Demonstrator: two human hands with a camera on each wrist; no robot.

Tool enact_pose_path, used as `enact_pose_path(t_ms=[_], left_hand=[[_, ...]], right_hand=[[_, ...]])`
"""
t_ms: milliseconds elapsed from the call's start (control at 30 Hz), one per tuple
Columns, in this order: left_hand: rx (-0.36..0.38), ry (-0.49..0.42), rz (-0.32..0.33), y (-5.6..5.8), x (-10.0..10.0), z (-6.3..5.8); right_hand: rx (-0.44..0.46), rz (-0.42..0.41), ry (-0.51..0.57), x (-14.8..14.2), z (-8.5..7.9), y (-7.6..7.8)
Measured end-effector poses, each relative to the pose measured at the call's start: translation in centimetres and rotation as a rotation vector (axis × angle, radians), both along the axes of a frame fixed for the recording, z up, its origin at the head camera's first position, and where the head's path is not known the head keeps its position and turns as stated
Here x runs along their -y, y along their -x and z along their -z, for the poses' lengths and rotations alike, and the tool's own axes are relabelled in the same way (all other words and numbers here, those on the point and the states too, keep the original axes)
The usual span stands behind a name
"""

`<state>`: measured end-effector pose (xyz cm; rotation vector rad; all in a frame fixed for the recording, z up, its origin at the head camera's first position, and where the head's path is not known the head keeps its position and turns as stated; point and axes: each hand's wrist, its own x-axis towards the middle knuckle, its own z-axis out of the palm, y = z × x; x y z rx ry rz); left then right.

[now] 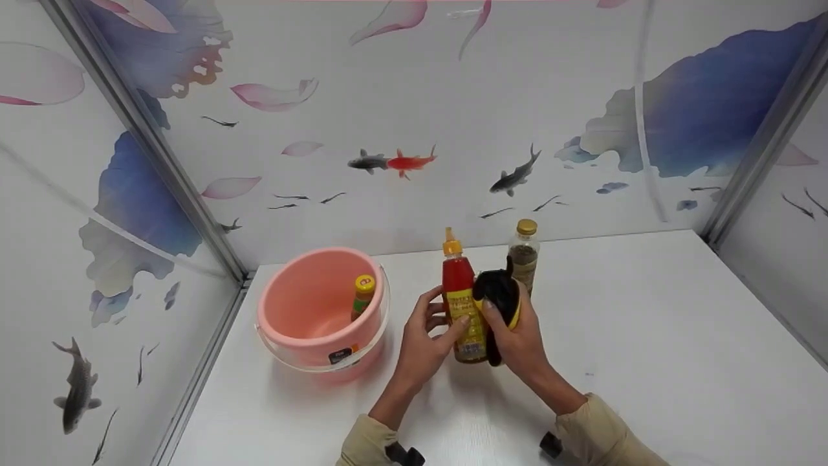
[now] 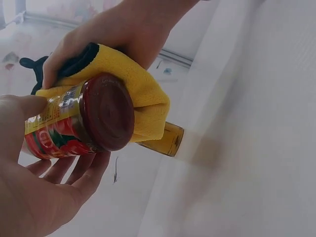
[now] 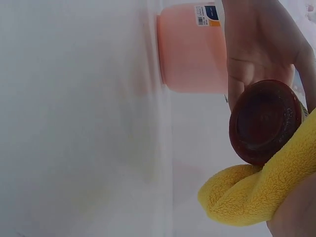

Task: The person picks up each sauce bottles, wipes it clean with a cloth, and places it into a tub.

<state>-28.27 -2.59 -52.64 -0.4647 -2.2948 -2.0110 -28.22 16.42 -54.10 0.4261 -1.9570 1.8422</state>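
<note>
My left hand (image 1: 424, 343) holds a sauce bottle (image 1: 458, 275) with red contents, a yellow label and a yellow nozzle cap. The thumb lies across the label and the fingers go round behind. In the left wrist view the dark red base (image 2: 109, 112) faces the camera, with the bottle tilted above the table. A cloth (image 1: 498, 291), black on one side and yellow on the other, is bunched in my right hand (image 1: 522, 340). In the right wrist view its yellow fold (image 3: 242, 195) lies against the bottle's side near the base.
Left of my hands stands a pink bucket (image 1: 291, 307) with a thin handle hanging at its front. Inside it is a small yellow-lidded jar (image 1: 363, 291). Behind my right hand stands a glass bottle (image 1: 525, 249) with a gold cap. Patterned walls (image 1: 414, 97) enclose the white table (image 1: 647, 336).
</note>
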Motion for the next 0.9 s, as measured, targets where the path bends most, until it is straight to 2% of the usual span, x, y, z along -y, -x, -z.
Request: enact_pose_path(t_ms=[100, 267, 533, 900], left_hand=[[0.011, -0.003, -0.001, 0.08, 0.09, -0.08], [0.029, -0.006, 0.044, 0.07, 0.1, -0.13], [0.025, 0.095, 0.065, -0.17, -0.25, 0.21], [0.063, 0.139, 0.145, -0.32, -0.13, 0.4]], right_hand=[[0.008, -0.007, 0.003, 0.06, -0.02, -0.02], [0.022, 0.001, 0.004, 0.04, -0.06, -0.05], [0.026, 0.021, -0.003, -0.04, -0.21, -0.04], [0.03, 0.025, 0.01, -0.61, -0.5, 0.16]])
